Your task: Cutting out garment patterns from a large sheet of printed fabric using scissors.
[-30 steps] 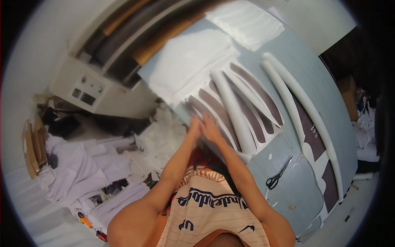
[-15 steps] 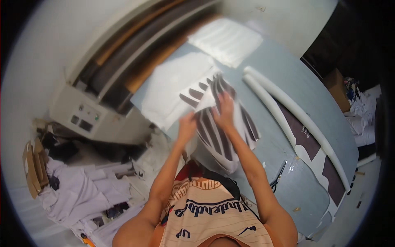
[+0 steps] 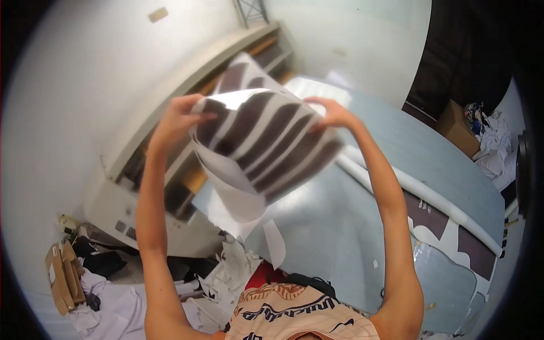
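Observation:
A large thin white sheet with dark wavy stripes (image 3: 277, 139) hangs in the air above the table, bent and curling. I cannot tell whether it is paper or cloth. My left hand (image 3: 180, 116) grips its upper left corner, with the fingers closed on the edge. At the upper right edge my right hand (image 3: 333, 113) pinches it between thumb and fingers. Below the left side, a plain white part (image 3: 232, 192) folds under, and a narrow white strip (image 3: 275, 243) dangles lower down. Motion blurs some of the sheet, which hides the table's middle.
Beneath lies a grey-blue table (image 3: 317, 238). On its right side rests a long white roll (image 3: 425, 192) beside dark-and-white printed pieces (image 3: 476, 246). A long roller machine (image 3: 107, 198) stands on the left. White cloth (image 3: 113, 306) is heaped at lower left; a cardboard box (image 3: 458, 127) sits far right.
Both hands have risen from the table and moved apart, lifting the striped sheet and spreading it in the air. The camera's view has tilted up and shifted.

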`<state>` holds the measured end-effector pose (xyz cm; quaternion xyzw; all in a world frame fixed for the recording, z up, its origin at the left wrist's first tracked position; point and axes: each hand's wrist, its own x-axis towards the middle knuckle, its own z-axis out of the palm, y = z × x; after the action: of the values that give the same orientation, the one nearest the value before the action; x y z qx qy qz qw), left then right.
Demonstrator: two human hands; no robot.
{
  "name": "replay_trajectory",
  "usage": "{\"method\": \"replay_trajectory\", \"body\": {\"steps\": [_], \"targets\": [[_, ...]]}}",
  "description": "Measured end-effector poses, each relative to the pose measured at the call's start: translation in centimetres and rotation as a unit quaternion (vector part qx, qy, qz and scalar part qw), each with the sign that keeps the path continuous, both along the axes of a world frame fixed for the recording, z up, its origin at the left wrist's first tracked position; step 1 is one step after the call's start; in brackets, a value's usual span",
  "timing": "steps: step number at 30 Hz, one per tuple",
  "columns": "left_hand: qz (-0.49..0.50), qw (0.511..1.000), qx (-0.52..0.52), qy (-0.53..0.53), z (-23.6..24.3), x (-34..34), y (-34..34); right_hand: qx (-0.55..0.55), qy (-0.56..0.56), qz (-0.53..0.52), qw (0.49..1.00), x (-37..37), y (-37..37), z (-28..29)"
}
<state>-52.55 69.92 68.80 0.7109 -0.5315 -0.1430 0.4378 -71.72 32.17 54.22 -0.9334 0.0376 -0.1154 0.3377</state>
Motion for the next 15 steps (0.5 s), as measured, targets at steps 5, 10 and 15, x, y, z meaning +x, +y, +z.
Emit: {"method": "replay_trajectory", "body": {"steps": [5, 10, 15], "targets": [[-0.018, 0.999, 0.036, -0.005, 1.0, 10.1, -4.6, 0.148, -0.048, 0.046, 0.987, 9.4, 1.3, -5.9], [-0.041, 0.996, 0.078, 0.009, 0.2, 18.6, -8.0, 0.258, 0.083, 0.034, 0.962, 17.8, 2.3, -9.7], [-0.046, 0.997, 0.067, -0.005, -1.8, 28.5, -13.6, 0.267, 0.053, -0.069, 0.96, 23.3, 2.4, -18.3]]}}
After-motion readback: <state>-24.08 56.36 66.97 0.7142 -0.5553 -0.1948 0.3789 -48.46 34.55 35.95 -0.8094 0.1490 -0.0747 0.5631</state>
